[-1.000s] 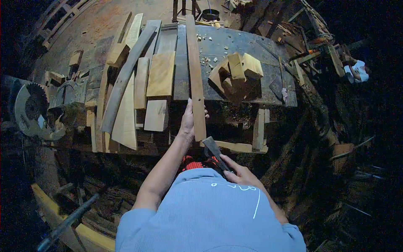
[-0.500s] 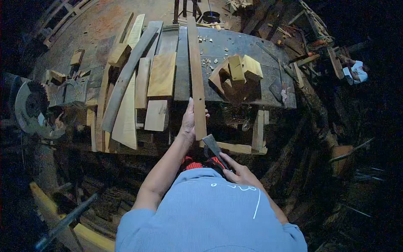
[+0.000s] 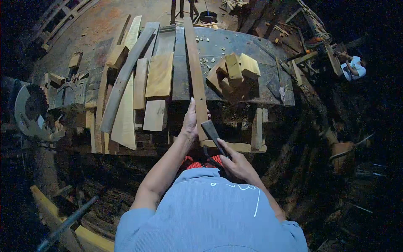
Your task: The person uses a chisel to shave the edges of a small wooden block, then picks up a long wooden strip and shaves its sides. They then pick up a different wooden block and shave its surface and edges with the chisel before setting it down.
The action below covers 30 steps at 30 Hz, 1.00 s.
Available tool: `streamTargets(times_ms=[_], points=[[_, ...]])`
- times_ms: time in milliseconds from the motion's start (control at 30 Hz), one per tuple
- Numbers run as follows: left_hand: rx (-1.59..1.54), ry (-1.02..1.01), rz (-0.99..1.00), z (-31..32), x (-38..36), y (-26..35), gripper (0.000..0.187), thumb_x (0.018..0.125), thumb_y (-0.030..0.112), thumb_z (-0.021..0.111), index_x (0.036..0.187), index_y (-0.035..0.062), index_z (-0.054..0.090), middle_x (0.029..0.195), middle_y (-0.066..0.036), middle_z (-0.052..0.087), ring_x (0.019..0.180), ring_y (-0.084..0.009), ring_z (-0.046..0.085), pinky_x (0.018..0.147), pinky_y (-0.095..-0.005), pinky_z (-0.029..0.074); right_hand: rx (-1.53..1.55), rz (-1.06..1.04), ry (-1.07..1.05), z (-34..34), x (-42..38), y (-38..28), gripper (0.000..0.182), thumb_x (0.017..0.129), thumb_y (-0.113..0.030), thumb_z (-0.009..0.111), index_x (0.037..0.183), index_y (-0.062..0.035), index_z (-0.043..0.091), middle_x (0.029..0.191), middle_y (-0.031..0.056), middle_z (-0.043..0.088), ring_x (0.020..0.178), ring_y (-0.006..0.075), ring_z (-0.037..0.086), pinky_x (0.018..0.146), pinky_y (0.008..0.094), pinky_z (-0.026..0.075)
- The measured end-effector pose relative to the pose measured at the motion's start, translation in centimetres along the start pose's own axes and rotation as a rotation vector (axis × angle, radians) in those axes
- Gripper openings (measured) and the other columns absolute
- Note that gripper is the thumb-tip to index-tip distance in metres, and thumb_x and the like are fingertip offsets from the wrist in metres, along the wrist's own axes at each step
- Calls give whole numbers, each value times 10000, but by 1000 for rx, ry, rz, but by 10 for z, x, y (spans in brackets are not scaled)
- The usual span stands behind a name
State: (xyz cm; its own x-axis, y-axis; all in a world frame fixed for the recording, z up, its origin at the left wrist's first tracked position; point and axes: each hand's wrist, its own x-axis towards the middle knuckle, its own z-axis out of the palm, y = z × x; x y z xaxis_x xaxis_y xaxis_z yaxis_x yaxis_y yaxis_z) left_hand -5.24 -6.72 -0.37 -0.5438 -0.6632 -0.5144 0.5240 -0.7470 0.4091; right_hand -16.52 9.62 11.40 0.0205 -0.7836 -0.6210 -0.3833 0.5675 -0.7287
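Woodworking workshop: toothed saw blade (image 3: 31, 107), timber boards (image 3: 158, 75), wood chips (image 3: 204, 62) on workbench (image 3: 181, 90).

The person wears a ribbed blue shirt (image 3: 201, 210) with white looping lines across it, and red-and-black patterned clothing (image 3: 195, 162) below.

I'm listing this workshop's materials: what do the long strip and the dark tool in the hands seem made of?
Long strip: wood, apparently smooth and unpainted, from its matte brown surface.
Dark tool: perhaps dull metal, from its even grey face, though dark wood is possible; the right hand covers part.
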Motion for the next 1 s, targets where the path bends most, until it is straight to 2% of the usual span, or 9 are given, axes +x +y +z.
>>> streamTargets(times_ms=[67,600,667,700,800,833,867,933,1000], points=[[-11,-6,27,-7,4,-1,498,812,550,454,940,70,501,705,-60,525,602,-158,553,560,-297,493,-61,-173,36,3,-2,7,546,842,-253,474,1339,-193,257,1076,227,537,941,320,562,812,354,423],[-237,-18,-45,-8,-23,-12,385,854,460,450,956,102,545,784,-23,583,684,-128,583,607,-290,506,-13,-188,-2,-8,47,8,538,843,-227,469,1336,-143,269,1195,194,483,1060,272,498,882,312,372],[-226,-41,-44,-5,-29,-11,388,855,459,448,961,98,546,798,-27,588,699,-130,584,627,-292,504,-75,-380,108,-9,62,15,522,858,-159,450,1344,-133,264,1027,84,512,751,103,457,690,238,402],[-210,-65,-39,-5,-31,-10,392,856,458,447,967,95,547,813,-30,594,714,-131,586,648,-295,503,-3,-120,-5,-13,52,-3,517,863,-163,455,1343,-127,266,1024,81,516,783,106,472,708,244,405],[-259,-213,-78,-30,-23,-15,413,862,459,424,1012,95,548,849,-49,611,738,-152,595,675,-296,505,-21,-164,-39,-3,44,9,520,864,-164,457,1346,-138,264,901,52,527,725,94,479,645,234,408],[-261,-213,-76,-24,-27,-12,413,862,459,424,1012,95,548,849,-49,611,738,-152,595,675,-296,505,-123,-495,113,6,55,20,521,863,-160,454,1348,-161,263,750,9,483,616,65,435,542,211,376],[-236,-122,-53,-18,-30,-10,407,862,459,429,999,94,548,825,-34,599,730,-138,587,676,-293,499,-123,-493,112,4,59,28,521,863,-160,454,1348,-161,263,750,9,483,616,65,435,542,211,376],[-209,-31,-34,-16,-32,-10,401,862,458,435,985,93,548,800,-18,586,722,-124,579,677,-290,494,-4,-210,-7,-9,66,8,542,842,-204,467,1338,-129,264,1121,176,522,934,232,546,798,315,420],[-160,-45,-36,-27,-28,-6,401,866,458,426,999,100,549,815,-15,587,743,-118,576,693,-278,487,129,-51,-96,-15,69,-12,539,837,-201,474,1331,-106,279,913,107,552,721,167,525,679,297,437]])
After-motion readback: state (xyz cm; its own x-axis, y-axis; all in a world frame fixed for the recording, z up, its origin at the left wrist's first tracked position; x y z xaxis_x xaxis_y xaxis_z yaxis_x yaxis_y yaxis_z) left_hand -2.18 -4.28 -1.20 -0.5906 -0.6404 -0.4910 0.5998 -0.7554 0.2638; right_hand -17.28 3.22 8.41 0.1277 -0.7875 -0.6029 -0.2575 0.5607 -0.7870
